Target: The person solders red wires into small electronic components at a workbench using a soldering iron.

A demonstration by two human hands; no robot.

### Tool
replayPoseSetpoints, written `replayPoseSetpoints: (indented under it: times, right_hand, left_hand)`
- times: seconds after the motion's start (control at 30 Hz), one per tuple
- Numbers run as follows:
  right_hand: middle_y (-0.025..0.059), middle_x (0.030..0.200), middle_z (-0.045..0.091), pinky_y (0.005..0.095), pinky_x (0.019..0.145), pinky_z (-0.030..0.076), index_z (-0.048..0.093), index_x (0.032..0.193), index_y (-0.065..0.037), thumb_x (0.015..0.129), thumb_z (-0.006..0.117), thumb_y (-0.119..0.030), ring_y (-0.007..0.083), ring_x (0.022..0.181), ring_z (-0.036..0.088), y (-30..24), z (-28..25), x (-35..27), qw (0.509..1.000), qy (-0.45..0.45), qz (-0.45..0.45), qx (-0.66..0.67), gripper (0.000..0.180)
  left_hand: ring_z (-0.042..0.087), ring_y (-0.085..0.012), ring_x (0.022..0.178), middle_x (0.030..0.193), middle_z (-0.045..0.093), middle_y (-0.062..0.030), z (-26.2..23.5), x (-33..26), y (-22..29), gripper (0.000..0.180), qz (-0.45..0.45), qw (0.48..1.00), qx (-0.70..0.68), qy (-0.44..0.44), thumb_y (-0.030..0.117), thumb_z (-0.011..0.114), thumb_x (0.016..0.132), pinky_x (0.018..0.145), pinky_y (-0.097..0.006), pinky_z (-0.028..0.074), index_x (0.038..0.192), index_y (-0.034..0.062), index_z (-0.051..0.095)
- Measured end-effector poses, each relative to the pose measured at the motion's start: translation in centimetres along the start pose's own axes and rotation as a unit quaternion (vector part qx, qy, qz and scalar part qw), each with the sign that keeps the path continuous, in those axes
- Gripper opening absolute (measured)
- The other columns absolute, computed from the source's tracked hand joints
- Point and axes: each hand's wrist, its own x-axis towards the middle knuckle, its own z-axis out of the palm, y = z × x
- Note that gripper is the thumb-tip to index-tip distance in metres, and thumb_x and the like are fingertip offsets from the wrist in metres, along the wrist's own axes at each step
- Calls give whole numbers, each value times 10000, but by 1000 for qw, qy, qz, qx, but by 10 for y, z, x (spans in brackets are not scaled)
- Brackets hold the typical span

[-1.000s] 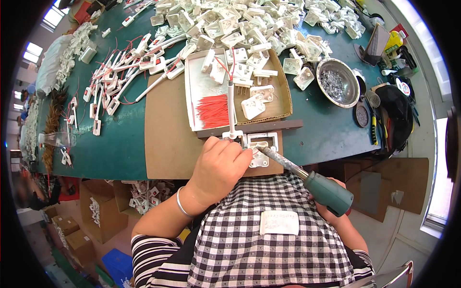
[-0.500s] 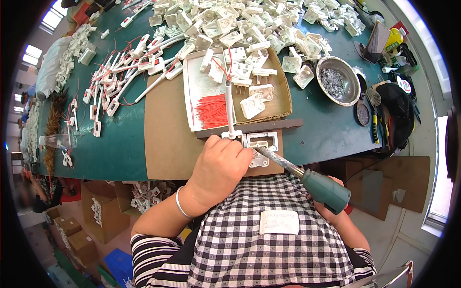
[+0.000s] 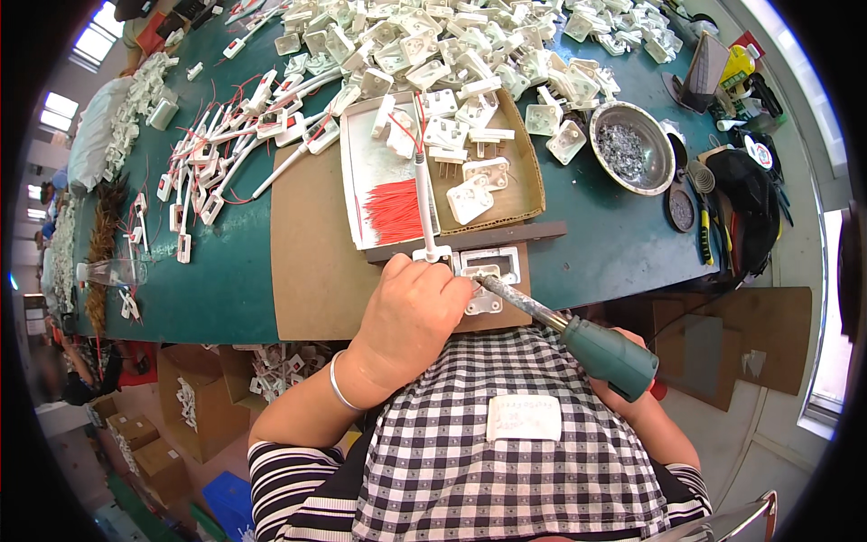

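Observation:
My left hand (image 3: 411, 300) is closed at the table's near edge, against a white plastic housing (image 3: 437, 255) with a white cable (image 3: 424, 203) standing up from it. Two red wires (image 3: 419, 122) fork from the cable's top. Much of the housing is hidden behind my fingers. With my right hand (image 3: 621, 384) I grip the green handle of a soldering iron (image 3: 603, 352). Its metal tip touches or nearly touches a white plug part (image 3: 485, 301) beside my left fingertips. Just behind lies a white rectangular frame (image 3: 497, 262).
A shallow cardboard tray (image 3: 535, 185) holds cut red wires (image 3: 394, 212) and white plug parts. A brown bar (image 3: 533, 235) lies before it. Behind is a heap of white housings (image 3: 406, 45); wired pieces (image 3: 217, 158) lie left. To the right stand a metal bowl (image 3: 664, 135) and yellow-handled pliers (image 3: 703, 230).
The upright cable leans slightly more to the left at its top. Both hands and the soldering iron stay almost where they were; the whole view shifts a little.

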Motion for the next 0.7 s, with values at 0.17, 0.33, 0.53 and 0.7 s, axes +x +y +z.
replayPoseSetpoints:
  times: [0.17,0.33,0.53,0.7]
  right_hand:
    - [98,824,640,361,656,486,644,903,-44,776,610,-182,277,724,609,6,4,-6,1000,16,15,19,191]
    - [93,849,646,362,694,490,649,922,-53,775,617,-192,279,773,615,5,0,-6,1000,1,13,-1,205]
    - [80,872,652,357,732,491,651,941,-53,787,609,-164,259,824,621,5,1,-11,999,2,41,9,194]
    - [93,938,653,344,733,505,639,962,-38,696,653,-118,276,827,633,0,-9,-9,998,-45,46,14,278]
  left_hand:
    - [527,-192,652,676,519,-32,1,0,0,79,-2,1000,-1,2,97,655,734,646,-320,368,794,76,608]
    - [527,-190,653,673,514,-31,1,-1,0,76,-4,1000,6,-7,95,655,737,645,-321,369,786,79,599]
    - [522,-189,649,672,510,-31,2,-1,-1,78,-5,1000,0,-8,93,655,737,647,-321,368,791,77,601]
    - [520,-189,650,668,503,-31,2,-1,0,79,-6,1000,2,-9,91,656,736,645,-323,367,791,75,602]
